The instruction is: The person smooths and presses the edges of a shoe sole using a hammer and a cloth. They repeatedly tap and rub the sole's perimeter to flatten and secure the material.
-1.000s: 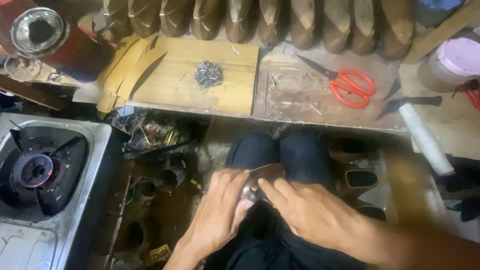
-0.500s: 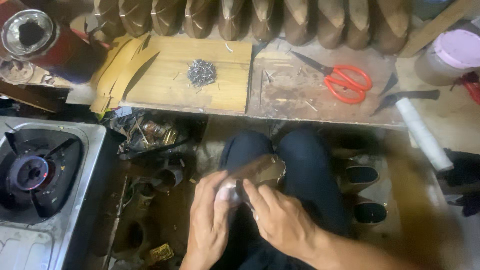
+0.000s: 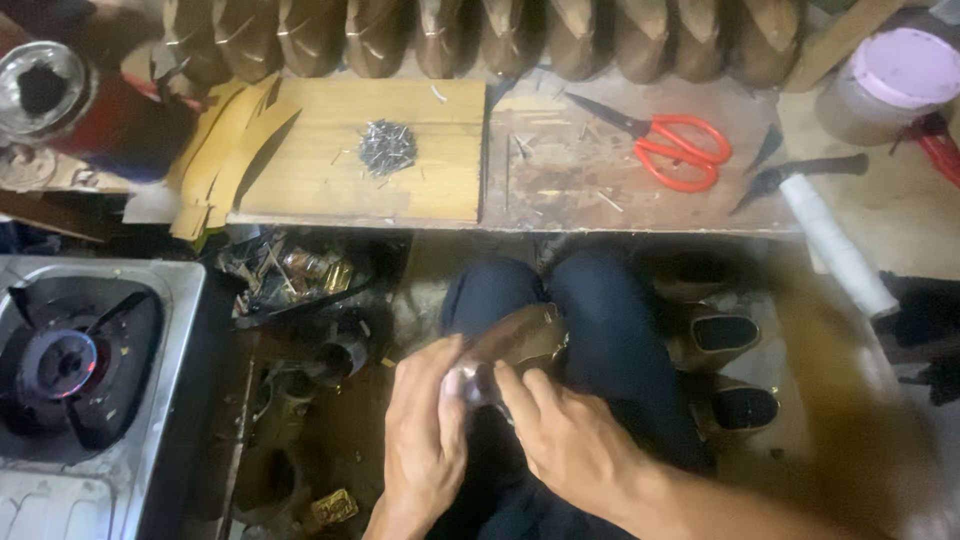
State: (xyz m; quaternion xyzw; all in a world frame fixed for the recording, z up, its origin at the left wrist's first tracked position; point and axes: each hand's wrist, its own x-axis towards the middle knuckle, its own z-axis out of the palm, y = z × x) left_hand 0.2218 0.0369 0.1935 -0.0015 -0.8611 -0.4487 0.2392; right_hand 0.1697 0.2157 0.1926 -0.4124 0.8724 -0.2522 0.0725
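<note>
Head view: both hands' fingers [image 3: 520, 385] clenched around shiny shoe piece [image 3: 520, 338], scissors [image 3: 672, 145], nails [image 3: 387, 148] beyond.

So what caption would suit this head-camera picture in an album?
Both hands, left and right, grip a brown shoe piece over the lap, below a bench with nails and red scissors.

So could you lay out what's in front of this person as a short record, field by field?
left hand: grips the near end of a shiny brown shoe piece
right hand: presses fingers on the same piece, over the lap
bench: wooden board with a pile of small nails
tools: red-handled scissors; dark knife
back row: brown shoe forms lined up
left side: gas burner
right side: pink-lidded jar; white roll
</note>
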